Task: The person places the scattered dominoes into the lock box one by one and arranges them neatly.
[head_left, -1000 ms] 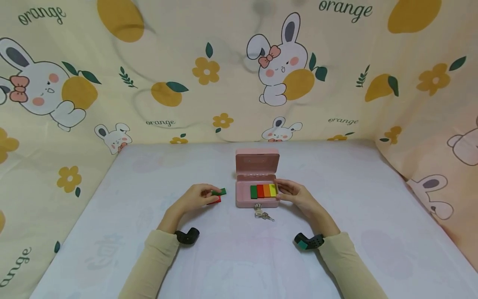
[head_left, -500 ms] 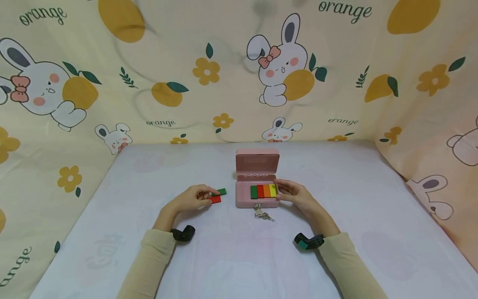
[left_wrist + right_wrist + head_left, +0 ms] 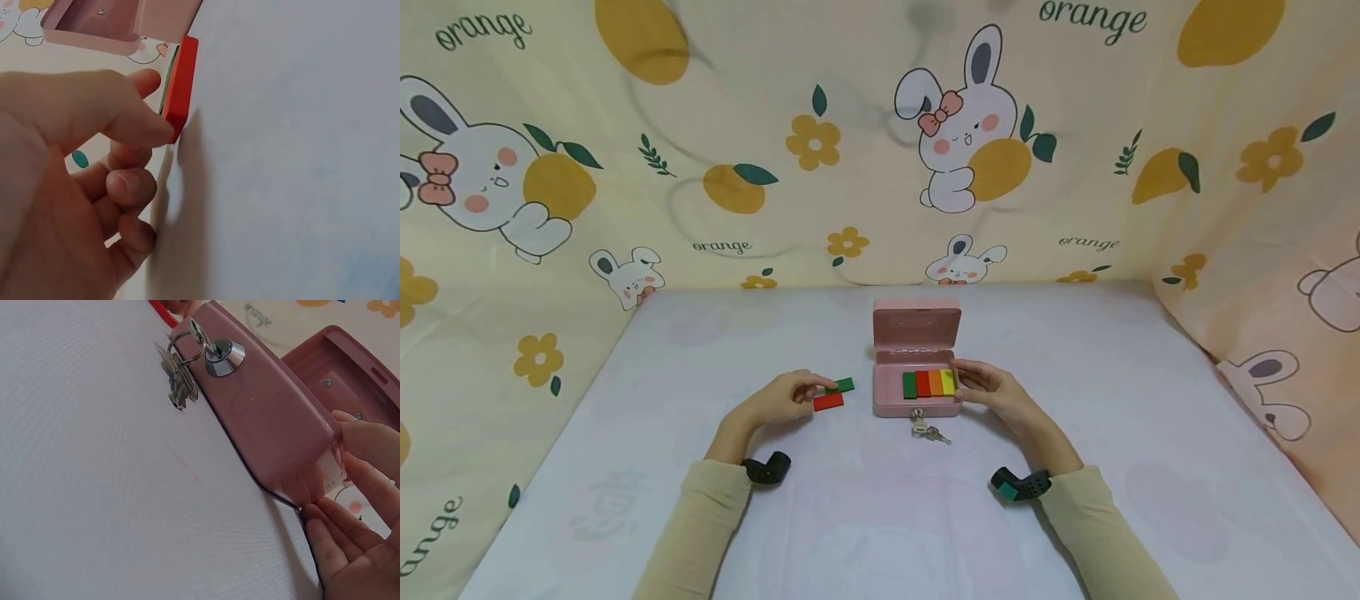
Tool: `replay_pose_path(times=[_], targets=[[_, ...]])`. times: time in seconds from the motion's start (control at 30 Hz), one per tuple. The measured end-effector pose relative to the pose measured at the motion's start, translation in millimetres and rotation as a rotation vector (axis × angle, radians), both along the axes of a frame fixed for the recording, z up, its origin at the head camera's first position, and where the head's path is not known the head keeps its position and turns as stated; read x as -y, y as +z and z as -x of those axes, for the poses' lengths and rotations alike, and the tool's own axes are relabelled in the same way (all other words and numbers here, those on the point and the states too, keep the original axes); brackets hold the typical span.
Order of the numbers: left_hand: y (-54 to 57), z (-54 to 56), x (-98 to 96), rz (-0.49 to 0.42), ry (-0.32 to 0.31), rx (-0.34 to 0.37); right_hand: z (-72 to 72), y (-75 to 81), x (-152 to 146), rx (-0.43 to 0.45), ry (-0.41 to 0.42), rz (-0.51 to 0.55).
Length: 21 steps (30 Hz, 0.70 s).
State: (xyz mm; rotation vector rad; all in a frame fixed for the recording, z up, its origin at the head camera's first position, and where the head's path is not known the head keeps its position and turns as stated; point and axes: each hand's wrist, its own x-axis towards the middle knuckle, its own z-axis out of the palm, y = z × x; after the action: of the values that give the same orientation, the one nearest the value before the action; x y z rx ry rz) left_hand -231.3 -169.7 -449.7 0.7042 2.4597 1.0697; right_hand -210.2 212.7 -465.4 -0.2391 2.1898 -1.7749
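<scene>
Two flat blocks, a green one (image 3: 841, 385) and a red one (image 3: 828, 402), lie on the table left of the pink cash box (image 3: 889, 409). My left hand (image 3: 784, 396) has its index finger on the green block. Its thumb tip is at the near end of the red block in the left wrist view, the other fingers loosely bent. With its lid (image 3: 917, 327) up, the box contains a row of green, red, orange and yellow blocks (image 3: 929, 383). My right hand (image 3: 992, 390) holds the box's right side; fingertips reach the rim and others rest low against the wall.
A key sits in the box's front lock (image 3: 224, 357), and more keys (image 3: 181, 384) hang from its ring over the table. The white-covered table (image 3: 880, 517) meets a patterned cloth backdrop (image 3: 850, 192) at the rear and sides.
My left hand has drawn back slightly to the left, its thumb moving off the red block's top, so more of both loose blocks shows. My right hand and the cash box stay put.
</scene>
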Motion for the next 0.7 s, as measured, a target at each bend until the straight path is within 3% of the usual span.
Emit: replay_pose_path(times=[0.3, 0.53, 0.7], targets=[[0.8, -2.8, -6.0, 0.031, -0.012, -0.055, 0.9, -0.9, -1, -0.019, 0.011, 0.002], [3.6, -5.7, -12.4, 0.059, -0.034, -0.099, -1.0, -2.0, -3, -0.093, 0.049, 0.010], [2.6, -5.3, -14.2, 0.062, -0.046, -0.123, -0.6, 0.1, -1, -0.034, 0.022, 0.000]])
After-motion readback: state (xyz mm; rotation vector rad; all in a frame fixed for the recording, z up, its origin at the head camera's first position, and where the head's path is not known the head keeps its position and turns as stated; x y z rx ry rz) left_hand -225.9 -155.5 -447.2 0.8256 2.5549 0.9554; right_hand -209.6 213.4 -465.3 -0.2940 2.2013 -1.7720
